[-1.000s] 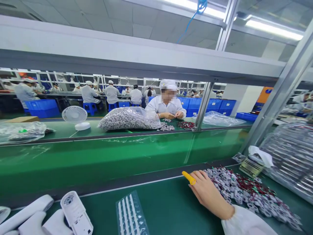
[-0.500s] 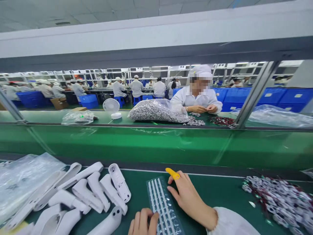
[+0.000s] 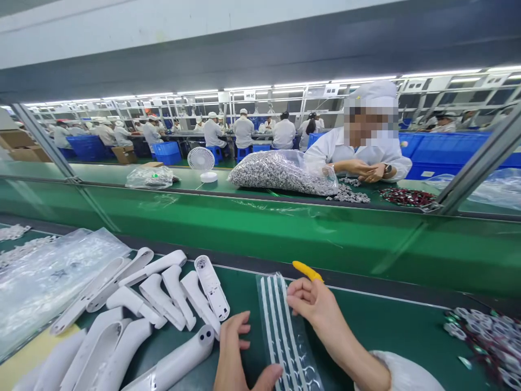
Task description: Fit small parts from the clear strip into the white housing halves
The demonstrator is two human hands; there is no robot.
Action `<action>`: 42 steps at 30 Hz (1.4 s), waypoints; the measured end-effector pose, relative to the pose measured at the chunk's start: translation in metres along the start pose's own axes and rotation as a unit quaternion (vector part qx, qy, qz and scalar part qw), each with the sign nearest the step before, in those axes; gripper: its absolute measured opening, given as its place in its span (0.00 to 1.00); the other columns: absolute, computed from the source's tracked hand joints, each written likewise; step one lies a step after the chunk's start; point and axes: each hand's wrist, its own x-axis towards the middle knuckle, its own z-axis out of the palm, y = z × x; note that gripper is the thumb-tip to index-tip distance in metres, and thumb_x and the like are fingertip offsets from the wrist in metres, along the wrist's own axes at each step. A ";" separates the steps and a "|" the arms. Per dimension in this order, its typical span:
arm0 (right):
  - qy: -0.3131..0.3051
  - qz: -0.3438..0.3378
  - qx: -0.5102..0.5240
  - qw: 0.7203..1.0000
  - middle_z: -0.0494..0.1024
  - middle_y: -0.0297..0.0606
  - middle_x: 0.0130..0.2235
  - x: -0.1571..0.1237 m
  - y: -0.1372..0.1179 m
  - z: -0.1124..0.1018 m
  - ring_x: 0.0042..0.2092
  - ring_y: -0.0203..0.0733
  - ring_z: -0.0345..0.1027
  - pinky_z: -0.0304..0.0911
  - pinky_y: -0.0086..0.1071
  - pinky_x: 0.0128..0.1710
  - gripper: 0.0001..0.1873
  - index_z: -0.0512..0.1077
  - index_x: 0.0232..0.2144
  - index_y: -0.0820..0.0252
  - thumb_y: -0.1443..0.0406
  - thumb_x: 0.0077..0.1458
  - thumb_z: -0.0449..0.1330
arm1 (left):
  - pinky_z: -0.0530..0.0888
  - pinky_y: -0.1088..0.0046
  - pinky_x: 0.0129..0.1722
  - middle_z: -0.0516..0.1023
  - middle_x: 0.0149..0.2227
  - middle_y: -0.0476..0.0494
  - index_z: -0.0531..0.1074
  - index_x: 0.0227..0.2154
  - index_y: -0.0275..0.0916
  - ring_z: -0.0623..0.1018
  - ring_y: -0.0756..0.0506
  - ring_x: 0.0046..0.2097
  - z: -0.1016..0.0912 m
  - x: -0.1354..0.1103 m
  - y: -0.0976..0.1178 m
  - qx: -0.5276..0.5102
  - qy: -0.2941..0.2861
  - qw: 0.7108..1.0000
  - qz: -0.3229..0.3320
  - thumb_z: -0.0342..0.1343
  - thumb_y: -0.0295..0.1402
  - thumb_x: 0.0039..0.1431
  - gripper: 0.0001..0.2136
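Observation:
A clear plastic sheet with several white strips (image 3: 273, 315) and rows of clear curved shapes lies on the green bench in front of me. My right hand (image 3: 315, 307) is at its upper right edge, thumb and fingertips pinched together; whatever is between them is too small to make out. Its index finger, in a yellow finger cot (image 3: 307, 270), sticks out straight. My left hand (image 3: 236, 353) is at the sheet's lower left side, fingers spread apart and thumb over the sheet's edge. Left of it lie several white plastic handle shells (image 3: 177, 358).
A plastic bag (image 3: 69, 277) lies at the far left. White rings with dark red wires (image 3: 484, 342) are heaped at the right. Behind the green divider (image 3: 244, 222), a co-worker (image 3: 358, 146) sits near a large bag of small grey parts (image 3: 280, 174) and a small fan (image 3: 201, 160).
My left hand has gone from curled fingers on the sheet to spread fingers. My right fingers have closed into a pinch at the sheet's edge. The view has shifted, moving the bench items in frame.

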 end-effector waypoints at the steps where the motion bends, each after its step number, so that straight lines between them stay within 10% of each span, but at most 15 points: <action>1: 0.001 0.006 0.025 1.000 0.67 0.32 0.26 0.000 -0.004 -0.001 0.23 0.32 0.63 0.62 0.30 0.24 0.05 0.60 0.25 0.60 0.64 0.45 0.53 | 0.69 0.63 0.42 0.66 0.47 0.30 0.58 0.47 0.32 0.70 0.39 0.46 0.000 0.002 0.003 -0.084 -0.022 0.995 -0.046 0.61 0.46 0.37 0.35; 6: 0.006 0.032 0.163 0.986 0.67 0.32 0.29 -0.006 -0.024 0.007 0.22 0.30 0.63 0.63 0.29 0.24 0.10 0.60 0.25 0.60 0.63 0.41 0.59 | 0.67 0.77 0.27 0.73 0.24 0.45 0.70 0.27 0.33 0.70 0.52 0.26 0.002 0.006 0.012 -0.276 -0.167 0.929 -0.184 0.65 0.49 0.33 0.24; 12: 0.089 -0.027 0.036 0.995 0.72 0.41 0.36 -0.016 -0.025 -0.002 0.35 0.41 0.66 0.64 0.34 0.32 0.14 0.67 0.31 0.59 0.58 0.41 0.60 | 0.68 0.80 0.23 0.71 0.19 0.50 0.69 0.22 0.33 0.69 0.54 0.22 0.000 0.006 0.008 -0.298 -0.079 0.920 -0.240 0.66 0.48 0.30 0.23; 18: -0.121 0.100 0.052 0.986 0.73 0.34 0.26 -0.040 -0.003 -0.004 0.27 0.36 0.66 0.61 0.32 0.29 0.08 0.63 0.23 0.58 0.61 0.42 0.58 | 0.71 0.79 0.19 0.73 0.20 0.52 0.69 0.25 0.34 0.70 0.54 0.20 -0.001 0.006 0.016 -0.347 -0.029 0.907 -0.236 0.67 0.43 0.32 0.20; 24: -0.086 0.096 0.130 0.983 0.70 0.30 0.22 -0.042 -0.003 0.006 0.23 0.33 0.63 0.58 0.29 0.25 0.08 0.60 0.20 0.58 0.64 0.42 0.58 | 0.72 0.80 0.24 0.75 0.20 0.48 0.72 0.25 0.33 0.74 0.51 0.24 -0.001 0.003 0.028 -0.418 -0.064 0.864 -0.274 0.70 0.37 0.29 0.18; 29: -0.006 -0.036 -0.047 0.998 0.72 0.36 0.25 -0.045 -0.012 0.004 0.28 0.38 0.66 0.62 0.33 0.29 0.02 0.67 0.23 0.59 0.66 0.46 0.56 | 0.71 0.82 0.20 0.76 0.21 0.47 0.73 0.24 0.33 0.73 0.53 0.22 -0.001 0.001 0.027 -0.354 -0.032 0.895 -0.270 0.70 0.39 0.27 0.20; 33: 0.050 -0.247 -0.186 0.950 0.72 0.37 0.30 -0.052 -0.010 0.005 0.32 0.39 0.65 0.62 0.32 0.29 0.04 0.69 0.29 0.57 0.68 0.51 0.54 | 0.71 0.83 0.20 0.75 0.20 0.49 0.73 0.25 0.33 0.72 0.53 0.22 -0.001 0.000 0.024 -0.323 -0.019 0.919 -0.224 0.68 0.43 0.29 0.21; 42: 0.075 -0.300 -0.264 0.914 0.72 0.36 0.30 -0.052 -0.011 0.005 0.31 0.38 0.64 0.60 0.31 0.27 0.04 0.67 0.33 0.59 0.70 0.53 0.54 | 0.72 0.80 0.20 0.77 0.26 0.46 0.72 0.28 0.33 0.71 0.52 0.24 -0.003 -0.003 0.030 -0.289 -0.004 0.932 -0.217 0.68 0.43 0.29 0.22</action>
